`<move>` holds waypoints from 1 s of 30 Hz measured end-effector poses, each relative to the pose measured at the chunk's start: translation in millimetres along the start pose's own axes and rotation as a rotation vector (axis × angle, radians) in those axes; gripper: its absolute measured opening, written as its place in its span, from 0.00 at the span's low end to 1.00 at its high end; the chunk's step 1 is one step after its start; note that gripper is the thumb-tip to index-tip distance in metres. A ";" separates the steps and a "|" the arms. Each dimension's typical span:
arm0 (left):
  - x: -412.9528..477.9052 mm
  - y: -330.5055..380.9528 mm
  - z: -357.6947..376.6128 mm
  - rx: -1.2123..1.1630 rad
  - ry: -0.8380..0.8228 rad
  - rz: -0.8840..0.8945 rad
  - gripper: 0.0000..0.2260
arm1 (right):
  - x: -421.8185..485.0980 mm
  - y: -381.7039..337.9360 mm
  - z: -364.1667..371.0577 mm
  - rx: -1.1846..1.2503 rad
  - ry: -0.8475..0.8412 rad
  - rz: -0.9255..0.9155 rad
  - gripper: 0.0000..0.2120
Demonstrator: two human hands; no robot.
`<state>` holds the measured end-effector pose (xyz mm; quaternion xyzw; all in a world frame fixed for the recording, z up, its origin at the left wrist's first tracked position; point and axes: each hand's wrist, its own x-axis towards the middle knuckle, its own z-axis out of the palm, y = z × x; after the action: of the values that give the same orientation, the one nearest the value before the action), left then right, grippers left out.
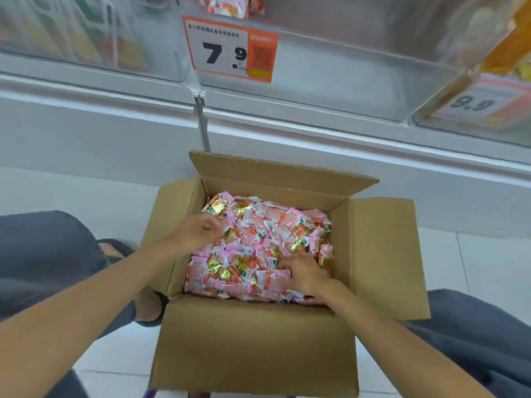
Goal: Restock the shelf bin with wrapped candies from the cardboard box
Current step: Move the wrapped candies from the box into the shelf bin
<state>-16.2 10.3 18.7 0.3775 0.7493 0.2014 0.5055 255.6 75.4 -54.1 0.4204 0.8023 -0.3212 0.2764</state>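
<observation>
Left hand and right hand curl round candies in the box, scooping. Next, I judge: lift handfuls into the bin above.

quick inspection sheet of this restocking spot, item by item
surface: white tiled floor, cardboard box stands on it
job's things: cardboard box open, flaps out, full of wrapped candies; clear shelf bin above, looks nearly empty
clutter: nothing seen
grippers: left hand and right hand both in the box, fingers curled into candies
cables: nothing seen
surroundings: price tag reading 7.9; neighbouring bins hold stock; person's knees either side
</observation>
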 end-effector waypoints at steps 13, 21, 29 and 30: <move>-7.8 18.7 31.0 -0.698 -0.425 -0.338 0.20 | -10.3 -83.2 -49.4 0.647 0.484 -0.296 0.05; -1.2 4.3 17.0 -0.724 -0.393 -0.268 0.33 | -14.8 -81.6 -56.6 0.773 0.347 -0.352 0.25; -3.9 15.4 7.0 -0.621 -0.413 -0.203 0.37 | -17.3 -81.9 -71.2 1.015 0.343 -0.228 0.10; -6.1 19.3 5.8 -0.602 -0.413 -0.197 0.35 | -17.2 -83.6 -70.8 1.032 0.375 -0.210 0.10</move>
<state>-2.6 17.4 33.2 0.1709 0.5718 0.2826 0.7510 180.6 83.1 27.3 0.4690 0.6139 -0.6179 -0.1459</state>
